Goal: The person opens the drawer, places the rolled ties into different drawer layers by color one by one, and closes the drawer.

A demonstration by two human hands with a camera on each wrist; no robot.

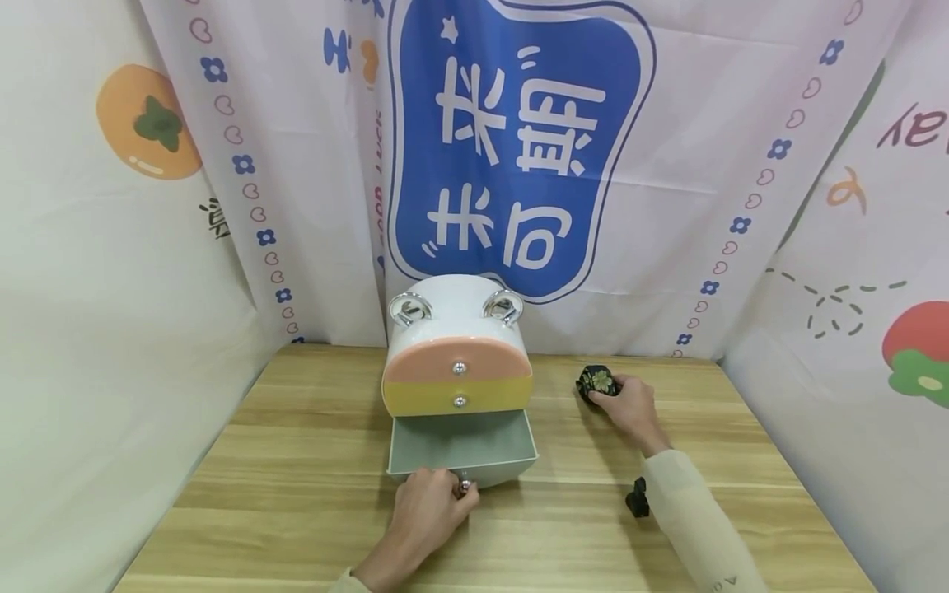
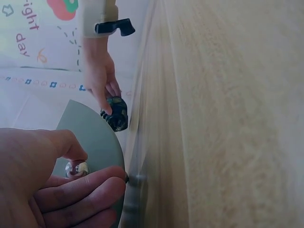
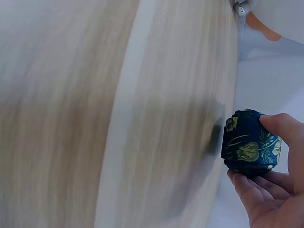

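A small cabinet (image 1: 458, 329) with a rounded white top stands at the back of the table. Its bottom drawer (image 1: 463, 445), grey-green, is pulled out, and no objects show inside. My left hand (image 1: 430, 511) pinches the round metal knob (image 2: 77, 169) on that drawer's front between thumb and fingers. To the right of the cabinet, my right hand (image 1: 630, 408) grips a small dark rounded box-like object (image 3: 251, 143) with a yellow-green floral pattern. In the right wrist view the thumb lies on its top side and the fingers are beneath it.
The cabinet's pink upper drawer (image 1: 445, 362) and yellow middle drawer (image 1: 415, 399) are closed. Two shiny metal rings (image 1: 410, 308) stick up at the cabinet's top front. Printed cloth (image 1: 667, 165) hangs behind and beside the wooden table (image 1: 289, 478).
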